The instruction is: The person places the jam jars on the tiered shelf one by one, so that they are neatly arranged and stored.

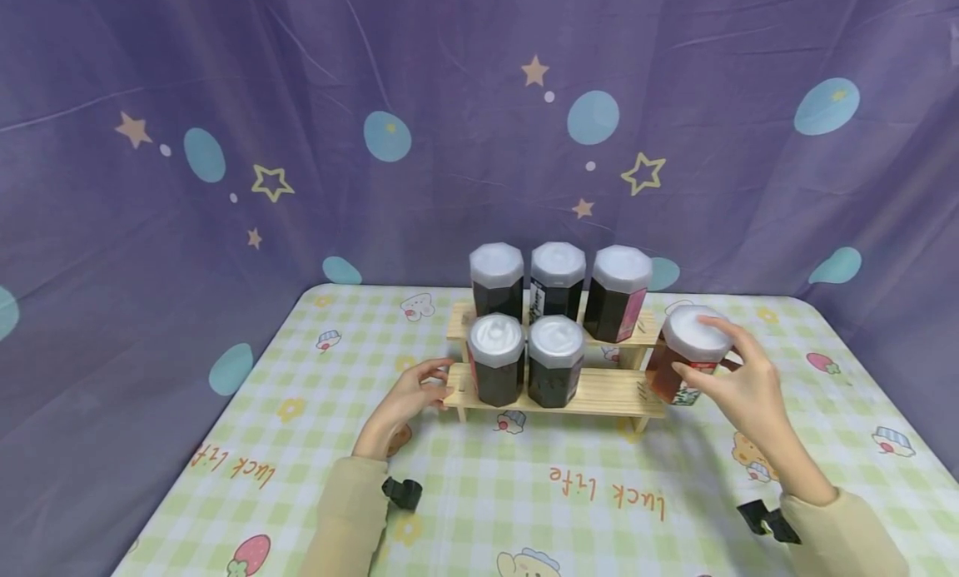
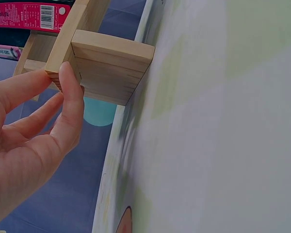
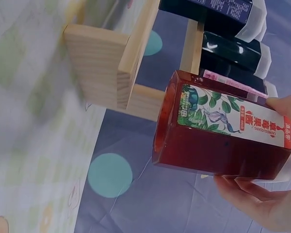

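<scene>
At the right end of a two-step wooden rack [image 1: 607,385], my right hand [image 1: 737,385] grips a jar of red jam [image 3: 223,131] near its white lid. The jar is tilted, off the rack, its printed label showing in the right wrist view. My left hand [image 1: 408,398] pinches the left end of the rack's lower step between thumb and fingers, as the left wrist view shows. Two dark jars with white lids stand on the lower step, a left one [image 1: 496,360] and a right one [image 1: 555,362]. Three more, including a pink-labelled jar [image 1: 618,294], stand on the upper step.
A green checked cloth [image 1: 300,444] with printed cakes and flowers covers the table. Behind the rack hangs a purple curtain [image 1: 464,144] with stars and balloons. Black straps with small mounts sit at both wrists, such as the left mount [image 1: 403,493].
</scene>
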The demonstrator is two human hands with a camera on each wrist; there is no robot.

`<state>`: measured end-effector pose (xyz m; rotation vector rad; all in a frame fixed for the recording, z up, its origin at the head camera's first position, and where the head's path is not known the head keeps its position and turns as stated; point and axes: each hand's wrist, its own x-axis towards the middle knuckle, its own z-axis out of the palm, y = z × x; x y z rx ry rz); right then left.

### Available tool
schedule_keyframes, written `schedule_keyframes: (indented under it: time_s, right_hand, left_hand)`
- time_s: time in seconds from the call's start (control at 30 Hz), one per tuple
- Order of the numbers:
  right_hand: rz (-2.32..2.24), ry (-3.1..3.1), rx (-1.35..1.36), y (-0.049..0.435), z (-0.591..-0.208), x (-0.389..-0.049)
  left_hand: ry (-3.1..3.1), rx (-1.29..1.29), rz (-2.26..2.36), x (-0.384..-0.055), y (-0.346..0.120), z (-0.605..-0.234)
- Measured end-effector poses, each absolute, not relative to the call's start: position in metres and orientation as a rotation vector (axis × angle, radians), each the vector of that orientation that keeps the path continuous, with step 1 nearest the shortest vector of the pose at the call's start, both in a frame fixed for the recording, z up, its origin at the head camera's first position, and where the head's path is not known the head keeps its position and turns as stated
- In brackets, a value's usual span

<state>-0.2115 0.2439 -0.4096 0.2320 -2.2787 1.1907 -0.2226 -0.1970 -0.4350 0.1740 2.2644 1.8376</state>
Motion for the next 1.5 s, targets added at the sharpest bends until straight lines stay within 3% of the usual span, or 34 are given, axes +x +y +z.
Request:
schedule_keyframes:
  time_s: [0.1, 0.2, 1.5]
  right_hand:
    - [1.197, -2.3, 0.24, 0.218, -0.374, -0.188]
    - [1.198, -2.298, 0.245, 0.206, -0.364, -0.182]
    - [1.312, -2.306, 0.338, 0.162, -0.375, -0.188]
  left_hand:
    - [2.269, 0.189, 1.836, -0.223, -0.198, -0.436]
    - [2.264, 0.2, 1.837, -0.223, -0.198, -0.436]
    - [2.214, 0.175, 1.814, -0.212, -0.193, -0.411]
